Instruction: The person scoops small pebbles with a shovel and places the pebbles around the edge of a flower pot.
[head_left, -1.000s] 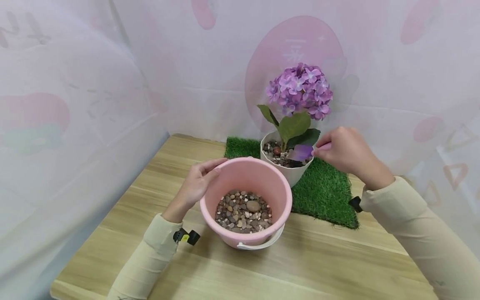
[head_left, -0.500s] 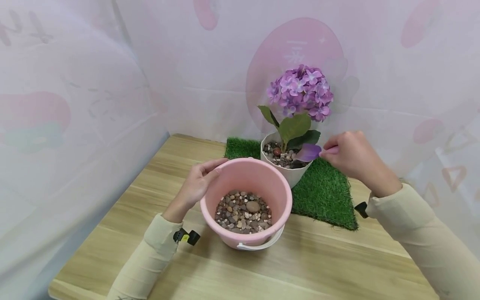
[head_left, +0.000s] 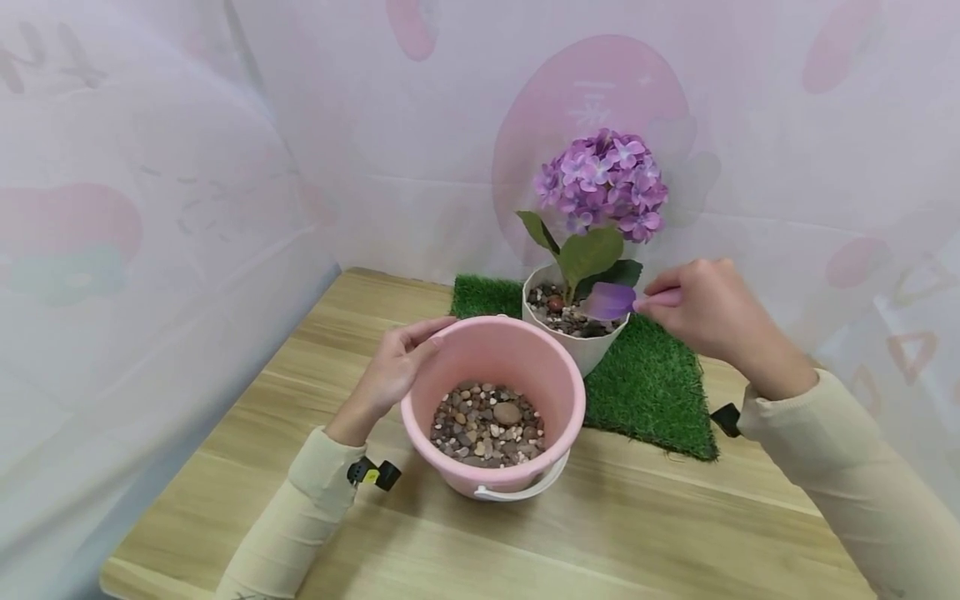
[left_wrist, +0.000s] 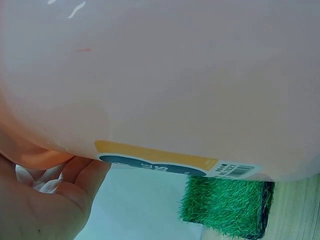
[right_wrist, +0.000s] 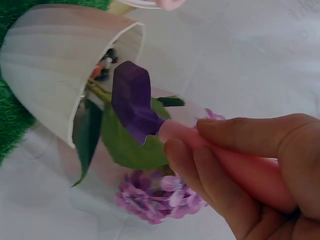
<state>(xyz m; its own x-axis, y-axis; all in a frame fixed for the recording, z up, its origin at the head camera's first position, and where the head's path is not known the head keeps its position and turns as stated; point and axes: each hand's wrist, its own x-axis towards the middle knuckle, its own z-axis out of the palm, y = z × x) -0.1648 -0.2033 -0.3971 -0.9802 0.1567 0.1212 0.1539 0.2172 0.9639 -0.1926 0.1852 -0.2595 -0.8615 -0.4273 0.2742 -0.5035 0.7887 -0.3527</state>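
My right hand (head_left: 705,310) pinches the pink handle of a small toy shovel (right_wrist: 227,162). Its purple blade (head_left: 611,301) hovers over the mouth of a white flower pot (head_left: 587,357), close above the pebbles (head_left: 561,310) inside. The right wrist view shows the blade (right_wrist: 131,97) near the pot's rim and the leaves. At the near left of the pot stands a pink bucket (head_left: 427,454) with pebbles (head_left: 487,427) on its bottom. My left hand (head_left: 397,364) grips the bucket's left rim, the thumb at the inner side; in the left wrist view the bucket wall (left_wrist: 165,85) fills most of the picture.
A purple hydrangea (head_left: 602,183) with green leaves rises from the pot. Under the pot lies a green turf mat (head_left: 648,400) on the wooden table (head_left: 300,400). The bucket's white handle (head_left: 525,490) hangs toward me. A printed cloth (head_left: 375,125) closes off the back.
My right hand has shifted slightly right and toward me, and the shovel's blade has moved a little right, then back left over the pot. The left hand and bucket hold still.
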